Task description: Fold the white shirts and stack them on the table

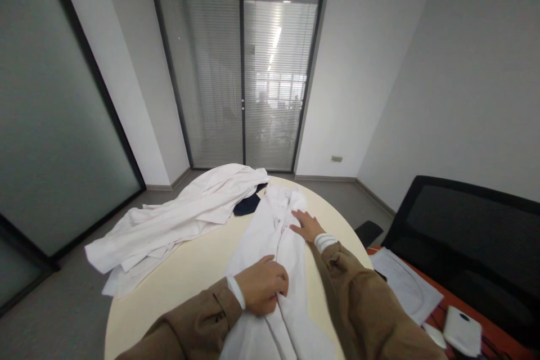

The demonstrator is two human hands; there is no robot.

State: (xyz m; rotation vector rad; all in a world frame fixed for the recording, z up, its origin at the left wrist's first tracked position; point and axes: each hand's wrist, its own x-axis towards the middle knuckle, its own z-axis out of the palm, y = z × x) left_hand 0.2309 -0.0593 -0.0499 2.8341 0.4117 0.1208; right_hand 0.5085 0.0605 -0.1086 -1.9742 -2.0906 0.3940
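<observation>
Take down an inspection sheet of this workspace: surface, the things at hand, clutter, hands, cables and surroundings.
Surface: round cream table.
Things: white shirt laid out lengthwise; second white shirt bunched at left, hanging over the table edge; navy cloth between them.
Hands: left hand curled on the laid-out shirt; right hand flat on it, fingers spread.
Clutter: papers and a white pouch on an orange desk.
Cables: dark cables on the desk.
Surroundings: black mesh chair; glass door with blinds.

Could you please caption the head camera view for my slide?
The left hand and right hand rest on a white shirt on a round cream table, beside a crumpled white garment.
</observation>
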